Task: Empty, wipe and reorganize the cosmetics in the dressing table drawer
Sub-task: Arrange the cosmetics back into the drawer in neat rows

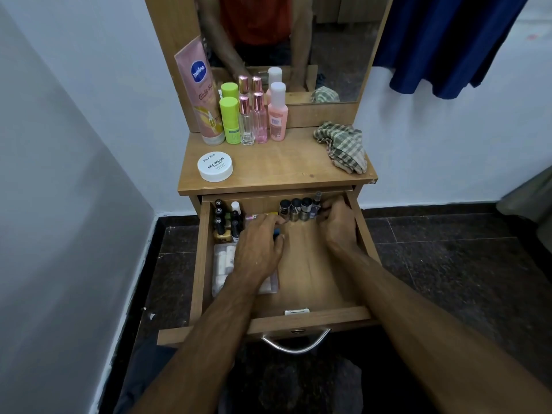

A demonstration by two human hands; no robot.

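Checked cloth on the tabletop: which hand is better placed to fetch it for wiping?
Right, probably. The checked cloth lies at the tabletop's right rear, above the right hand by the nail polish bottles. The left hand would cross over.

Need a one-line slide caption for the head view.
Both hands arrange nail polish bottles in the open drawer.

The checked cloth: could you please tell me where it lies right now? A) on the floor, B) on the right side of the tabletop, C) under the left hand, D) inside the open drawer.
B: the checked cloth lies crumpled on the right side of the tabletop, above the open drawer, and neither hand touches it.
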